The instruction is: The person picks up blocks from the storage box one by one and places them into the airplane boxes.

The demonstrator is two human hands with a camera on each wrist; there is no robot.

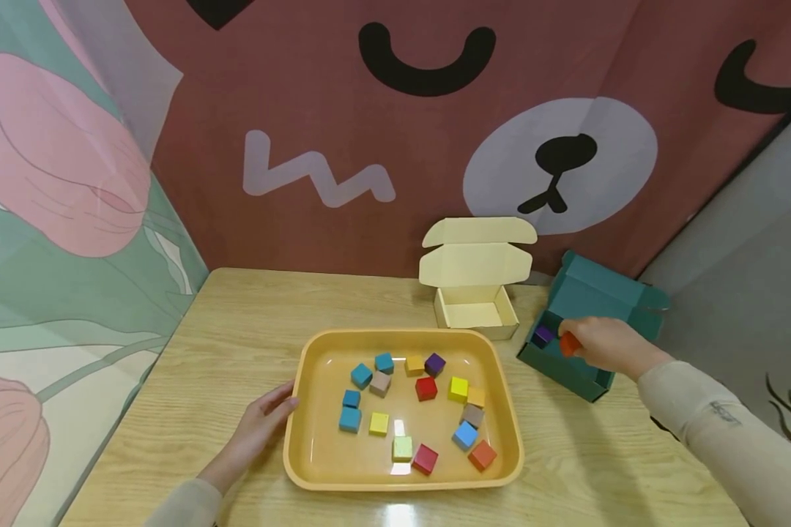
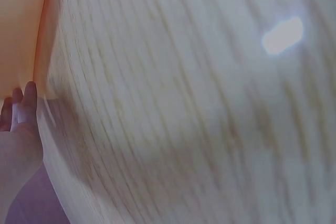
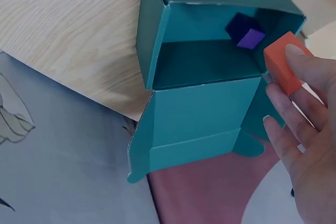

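An orange block (image 3: 286, 62) is pinched between the thumb and fingers of my right hand (image 1: 603, 344), over the opening of the teal box (image 1: 567, 375). Inside that box lies a purple block (image 3: 248, 31), near one end. The box's lid (image 3: 202, 114) is folded back. My left hand (image 1: 264, 424) rests at the left side of the yellow tray (image 1: 403, 484), fingers at its rim. Several coloured blocks are spread in the tray, among them a red block (image 1: 425, 389), a blue block (image 1: 350, 419) and another orange block (image 1: 483, 455).
A cream box (image 1: 477, 315) with its lid raised stands behind the tray, left of the teal box. The wooden table (image 1: 237, 322) ends at a curtain (image 1: 316, 234) with a bear face. A grey wall or cloth (image 1: 732, 278) borders the right side.
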